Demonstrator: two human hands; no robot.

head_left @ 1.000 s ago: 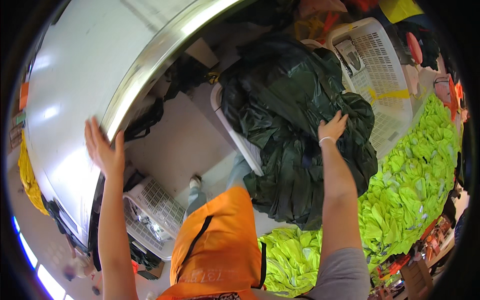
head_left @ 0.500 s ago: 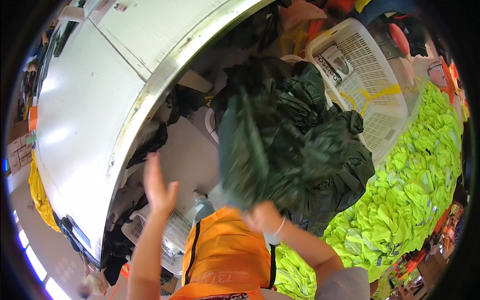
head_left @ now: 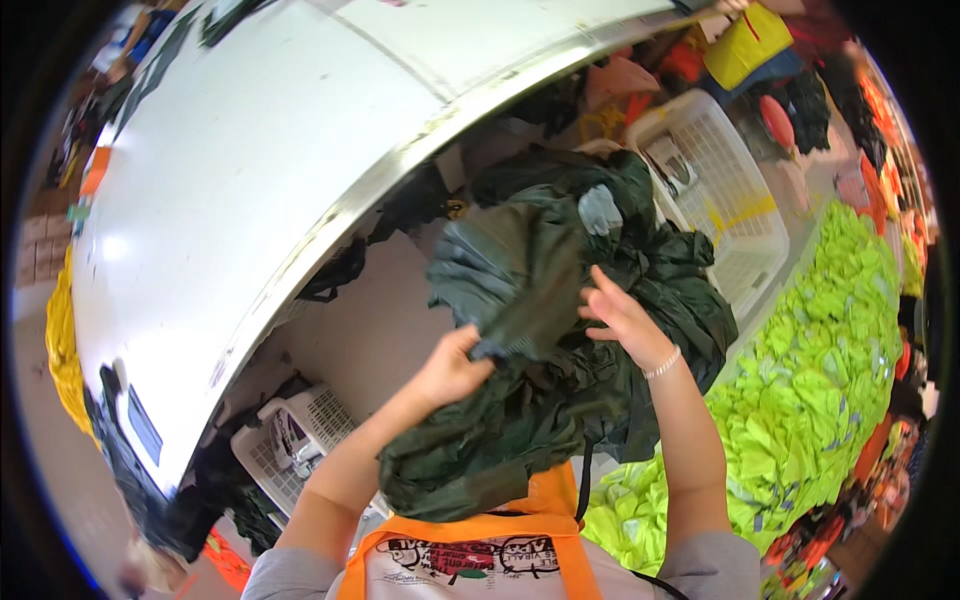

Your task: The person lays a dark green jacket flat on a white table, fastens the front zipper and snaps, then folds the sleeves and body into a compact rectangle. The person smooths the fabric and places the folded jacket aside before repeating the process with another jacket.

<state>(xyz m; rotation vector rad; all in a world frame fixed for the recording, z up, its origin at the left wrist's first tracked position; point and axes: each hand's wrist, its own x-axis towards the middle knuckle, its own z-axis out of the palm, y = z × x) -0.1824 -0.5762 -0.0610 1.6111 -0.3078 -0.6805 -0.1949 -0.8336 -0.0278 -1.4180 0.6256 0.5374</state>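
Note:
Dark green thin fabric, seemingly a garment (head_left: 515,260), hangs bunched in front of me. My left hand (head_left: 458,368) is closed on its edge. Part of the same cloth drapes over my lap and orange apron (head_left: 552,490). To the right, my right hand (head_left: 622,318) has its fingers spread, close beside the raised cloth and over more dark green fabric (head_left: 690,315). That heap lies in front of me, and what supports it is mostly hidden. A small grey patch (head_left: 600,210) shows on the heap.
A white table (head_left: 290,130) with a metal edge curves across the left and far side. A white plastic basket (head_left: 745,260) stands at the right rear; another basket (head_left: 265,460) sits at lower left. Bright yellow-green garments (head_left: 810,380) are piled along the right.
My left hand has come in from the left and now grips the dark green cloth. My right hand has let go and moved up and right. The cloth now partly covers my apron.

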